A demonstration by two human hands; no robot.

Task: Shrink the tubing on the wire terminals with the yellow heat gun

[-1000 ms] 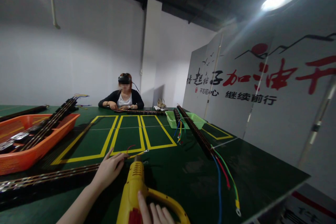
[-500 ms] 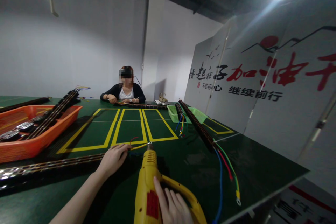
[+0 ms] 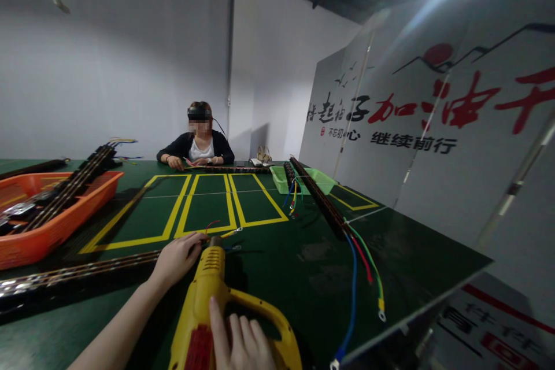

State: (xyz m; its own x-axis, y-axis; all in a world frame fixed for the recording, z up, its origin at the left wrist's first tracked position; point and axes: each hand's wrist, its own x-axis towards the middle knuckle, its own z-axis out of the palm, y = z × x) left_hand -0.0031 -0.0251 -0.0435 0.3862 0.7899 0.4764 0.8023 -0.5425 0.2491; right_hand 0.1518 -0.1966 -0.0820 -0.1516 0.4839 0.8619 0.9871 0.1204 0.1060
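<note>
My right hand [image 3: 243, 338] is wrapped round a yellow heat gun [image 3: 203, 300] with a red label, its forefinger stretched along the body. The metal nozzle points away from me, beside the fingers of my left hand [image 3: 178, 257]. That hand is closed on wires at the end of a long dark strip [image 3: 87, 273] with shiny metal rails. A yellow wire [image 3: 229, 234] with a ring terminal sticks out past the fingertips, just beyond the nozzle. A thin red wire curls above it, and a second terminal shows lower right.
An orange basket [image 3: 106, 199] holding similar strips stands on the left. A green basket [image 3: 318, 176] sits farther back, with another strip [image 3: 318, 196] leaning over its rim and coloured wires trailing towards me. Across the green table [image 3: 277, 277], a person [image 3: 202, 144] sits at another strip.
The heat gun has moved left in my right hand, its nozzle shifting from the yellow wire's terminal to near my left fingertips. The whole view has also shifted slightly.
</note>
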